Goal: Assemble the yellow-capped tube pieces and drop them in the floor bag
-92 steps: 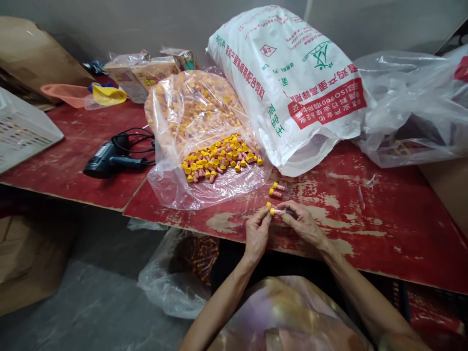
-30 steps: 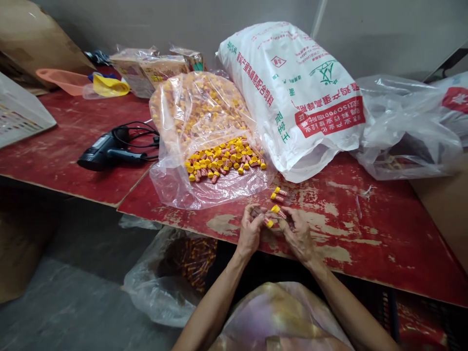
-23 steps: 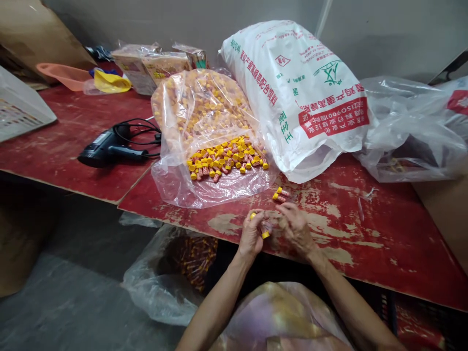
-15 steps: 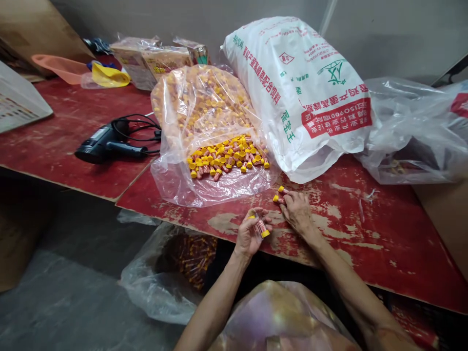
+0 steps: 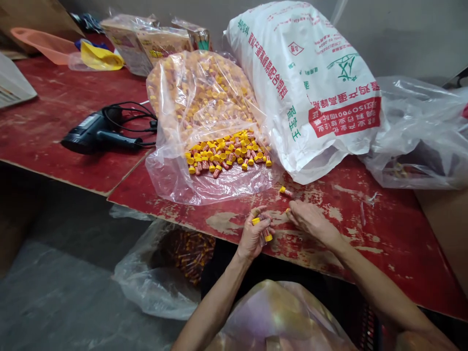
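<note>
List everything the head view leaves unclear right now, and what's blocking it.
All in the head view:
- Left hand: how many yellow-capped tubes it holds; the hand overlaps them.
- Right hand: most of the yellow-ended piece it grips; the hand covers it.
- White sack: contents, hidden by its opaque wall.
- White object: full shape, cut off by the left edge.

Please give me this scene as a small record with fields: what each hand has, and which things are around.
Left hand: holds at least two yellow-capped tubes
Right hand: pinches another tube, mostly hidden
Loose tube: on red table, beyond right hand
Clear bag: holds many similar tubes
Dark blower: left of clear bag
White sack: right of clear bag
</note>
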`<state>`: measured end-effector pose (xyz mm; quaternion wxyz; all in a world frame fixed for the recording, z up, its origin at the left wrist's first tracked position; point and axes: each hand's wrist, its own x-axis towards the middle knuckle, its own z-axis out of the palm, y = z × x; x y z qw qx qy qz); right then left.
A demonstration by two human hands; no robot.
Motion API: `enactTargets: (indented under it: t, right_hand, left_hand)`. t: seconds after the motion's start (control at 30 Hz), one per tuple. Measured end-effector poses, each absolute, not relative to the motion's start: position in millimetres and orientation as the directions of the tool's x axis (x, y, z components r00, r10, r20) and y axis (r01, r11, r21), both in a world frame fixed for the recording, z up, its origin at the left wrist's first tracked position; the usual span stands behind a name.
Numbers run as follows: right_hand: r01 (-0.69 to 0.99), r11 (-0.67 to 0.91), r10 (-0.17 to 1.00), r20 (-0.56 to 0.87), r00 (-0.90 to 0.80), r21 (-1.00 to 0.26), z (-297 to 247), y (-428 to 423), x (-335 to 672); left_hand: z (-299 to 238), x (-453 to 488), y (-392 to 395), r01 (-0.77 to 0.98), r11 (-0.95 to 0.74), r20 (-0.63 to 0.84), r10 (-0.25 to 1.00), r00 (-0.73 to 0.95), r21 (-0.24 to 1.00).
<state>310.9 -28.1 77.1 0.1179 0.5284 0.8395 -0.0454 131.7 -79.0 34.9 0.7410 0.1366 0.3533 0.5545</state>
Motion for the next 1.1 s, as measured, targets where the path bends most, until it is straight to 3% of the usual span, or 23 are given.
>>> enactTargets:
  t: [0.13,0.23,0.3,0.37,0.43,0.5,0.57,0.67,0.77,0.83,0.9,1.0,1.1]
  right_hand:
    - [0.875,0.484,0.852,-0.231,-0.469,0.008,71.1,-20.4,308.2]
    - [0.879,0.468,0.86,-0.182,-0.476,-0.092,68.8,-24.1,308.7]
    - [0.898,0.386,0.902,-0.118,-0.415,-0.21,68.4,-37.3,303.4]
    - [0.862,0.322,0.925,-0.064,-0.375,-0.392,69.2,-55.2,294.4]
    - [0.757,0.309,0.922,-0.016,-0.388,-0.576,71.1,-68.8,286.5]
    - [0.676,0.29,0.934,0.044,-0.356,-0.678,71.7,-69.4,283.9]
    - [0.73,0.272,0.959,0.117,-0.257,-0.627,68.5,-54.9,287.6]
    - [0.937,0.223,0.966,0.191,-0.175,-0.27,57.1,-18.6,297.9]
    - [0.976,0.219,0.969,0.115,-0.217,-0.005,47.8,8.0,303.3]
    - [0.968,0.249,0.967,0.059,-0.25,0.024,48.9,12.1,304.2]
    - [0.955,0.296,0.955,-0.016,-0.296,-0.026,57.9,8.0,305.1]
    - [0.918,0.389,0.884,-0.25,-0.395,-0.077,79.6,-2.1,304.9]
    - [0.895,0.444,0.804,-0.459,-0.377,0.043,94.2,-7.5,296.2]
  left_hand:
    - [35.0,137.3,-78.1,-0.597,0.334,-0.34,0.934,0.107,0.729]
    - [36.3,140.4,-78.4,-0.323,0.231,-0.24,0.971,0.012,0.918]
    - [37.6,141.3,-79.6,-0.054,0.062,-0.063,0.998,-0.031,0.997]
    - [38.8,140.7,-80.7,0.145,-0.099,0.099,0.995,0.012,0.984]
    - [39.8,138.8,-80.5,0.213,-0.16,0.151,0.987,0.058,0.964]
    - [40.4,136.1,-79.0,0.182,-0.108,0.105,0.994,0.028,0.977]
    - [40.3,133.2,-76.9,0.017,0.03,-0.03,0.999,-0.022,0.999]
    - [39.7,128.9,-74.7,-0.377,0.235,-0.258,0.966,-0.012,0.896]
    - [40.3,123.0,-74.0,-0.595,0.302,-0.362,0.932,0.019,0.745]
    - [40.8,117.7,-73.1,-0.659,0.337,-0.39,0.918,0.071,0.673]
    - [40.4,112.2,-71.4,-0.711,0.357,-0.39,0.912,0.126,0.605]
    - [37.9,106.3,-68.3,-0.773,0.342,-0.377,0.915,0.144,0.534]
    - [35.9,104.8,-66.6,-0.79,0.34,-0.389,0.91,0.141,0.51]
